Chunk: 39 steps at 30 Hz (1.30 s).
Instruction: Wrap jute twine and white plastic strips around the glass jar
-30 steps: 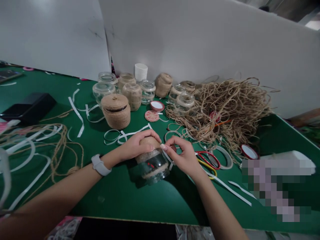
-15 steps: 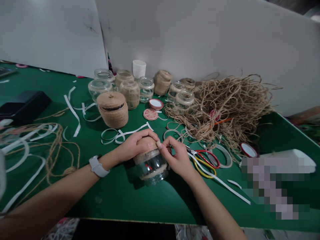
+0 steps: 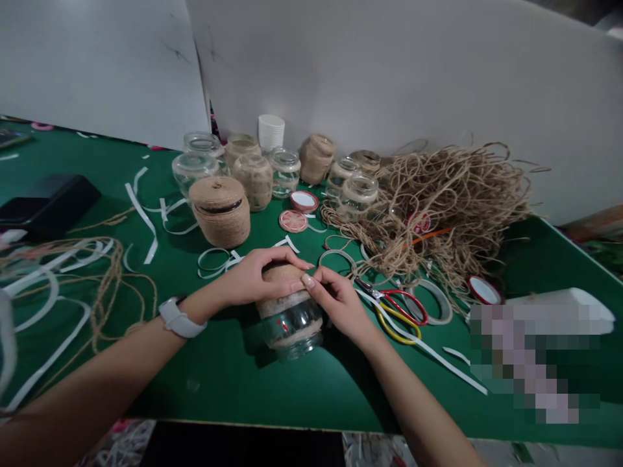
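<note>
A glass jar [image 3: 292, 322] is tilted mouth-down near the front of the green table [image 3: 219, 389], its upper part wrapped in tan twine and a tan band near its mouth. My left hand [image 3: 265, 277] wraps over the jar's wrapped end from the left, thumb on the near side. From the right, my right hand [image 3: 335, 295] presses thumb and fingertips at the jar's edge, touching beside the left thumb. Whatever lies between the right fingertips is too small to make out.
Red and yellow scissors [image 3: 402, 311] lie right of my right hand, beside tape rolls [image 3: 433, 301]. Behind stand a twine-covered pot [image 3: 221, 211], several glass jars [image 3: 360, 194] and a large twine heap [image 3: 452, 201]. White strips [image 3: 143, 220] and loose twine lie left.
My left hand and wrist have shifted slightly left, with its fingers stretched further over the jar. The right hand has moved slightly left, and the jar has turned a little.
</note>
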Each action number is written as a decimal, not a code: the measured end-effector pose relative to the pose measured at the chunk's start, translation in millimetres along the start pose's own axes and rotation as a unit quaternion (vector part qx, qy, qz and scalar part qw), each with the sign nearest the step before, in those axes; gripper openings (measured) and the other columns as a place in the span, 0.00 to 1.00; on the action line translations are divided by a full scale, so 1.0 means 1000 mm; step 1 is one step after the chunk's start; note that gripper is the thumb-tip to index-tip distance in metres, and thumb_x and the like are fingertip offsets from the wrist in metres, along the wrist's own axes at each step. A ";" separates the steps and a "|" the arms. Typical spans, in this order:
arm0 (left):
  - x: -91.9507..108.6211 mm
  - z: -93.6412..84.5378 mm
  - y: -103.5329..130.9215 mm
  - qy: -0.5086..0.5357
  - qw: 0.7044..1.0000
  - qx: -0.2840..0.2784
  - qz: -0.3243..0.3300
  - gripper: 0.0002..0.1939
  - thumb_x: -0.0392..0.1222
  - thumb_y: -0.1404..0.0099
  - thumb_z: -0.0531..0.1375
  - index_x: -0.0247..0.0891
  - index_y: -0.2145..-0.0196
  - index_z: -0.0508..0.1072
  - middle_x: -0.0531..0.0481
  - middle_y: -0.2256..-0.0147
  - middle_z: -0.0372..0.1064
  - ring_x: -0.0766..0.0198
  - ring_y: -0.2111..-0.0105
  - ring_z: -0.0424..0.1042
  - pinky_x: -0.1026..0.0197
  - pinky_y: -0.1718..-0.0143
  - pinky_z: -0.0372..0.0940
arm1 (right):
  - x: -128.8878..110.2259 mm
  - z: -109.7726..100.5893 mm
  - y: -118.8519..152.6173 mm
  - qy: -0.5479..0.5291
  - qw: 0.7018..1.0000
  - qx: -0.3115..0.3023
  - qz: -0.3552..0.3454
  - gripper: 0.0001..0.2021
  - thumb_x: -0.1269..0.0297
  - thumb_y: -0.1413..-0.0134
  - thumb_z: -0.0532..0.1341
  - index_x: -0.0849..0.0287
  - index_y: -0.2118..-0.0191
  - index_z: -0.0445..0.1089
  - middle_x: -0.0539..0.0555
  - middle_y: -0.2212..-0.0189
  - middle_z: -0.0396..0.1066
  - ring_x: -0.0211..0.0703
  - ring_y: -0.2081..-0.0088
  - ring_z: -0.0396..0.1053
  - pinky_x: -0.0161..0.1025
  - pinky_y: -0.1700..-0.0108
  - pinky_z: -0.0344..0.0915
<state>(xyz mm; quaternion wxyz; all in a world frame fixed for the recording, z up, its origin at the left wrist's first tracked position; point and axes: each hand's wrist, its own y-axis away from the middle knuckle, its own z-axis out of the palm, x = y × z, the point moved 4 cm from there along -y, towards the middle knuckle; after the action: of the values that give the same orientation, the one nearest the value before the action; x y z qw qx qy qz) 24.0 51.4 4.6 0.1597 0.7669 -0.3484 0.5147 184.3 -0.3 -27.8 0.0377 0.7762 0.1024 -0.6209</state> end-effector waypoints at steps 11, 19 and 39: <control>0.002 0.003 0.004 -0.030 0.999 0.037 -0.001 0.12 0.47 0.37 0.59 0.38 0.59 0.73 0.49 0.60 0.74 0.55 0.58 0.74 0.54 0.53 0.67 | 0.001 0.000 0.001 0.074 0.997 0.017 -0.031 0.23 0.46 0.35 0.52 0.56 0.76 0.56 0.44 0.80 0.52 0.35 0.76 0.52 0.34 0.73 0.50; -0.002 0.003 0.000 0.023 0.997 0.058 0.044 0.11 0.47 0.35 0.61 0.38 0.61 0.73 0.47 0.60 0.74 0.56 0.57 0.74 0.54 0.52 0.67 | 0.003 0.000 -0.002 0.024 0.999 0.040 -0.013 0.25 0.41 0.39 0.54 0.56 0.76 0.56 0.44 0.80 0.53 0.35 0.76 0.51 0.34 0.74 0.51; -0.008 0.002 -0.005 0.028 0.998 -0.048 -0.008 0.27 0.53 0.39 0.63 0.39 0.45 0.68 0.44 0.47 0.70 0.49 0.48 0.70 0.52 0.47 0.64 | 0.002 -0.013 -0.004 -0.089 0.992 0.083 0.012 0.26 0.38 0.46 0.60 0.56 0.77 0.57 0.43 0.80 0.50 0.34 0.77 0.48 0.34 0.74 0.49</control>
<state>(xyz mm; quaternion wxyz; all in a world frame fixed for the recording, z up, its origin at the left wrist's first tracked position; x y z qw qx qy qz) 27.4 56.8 -2.9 0.2102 0.7464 -0.3620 0.5174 196.8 6.0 -26.2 -0.0108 0.7192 0.0377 -0.6937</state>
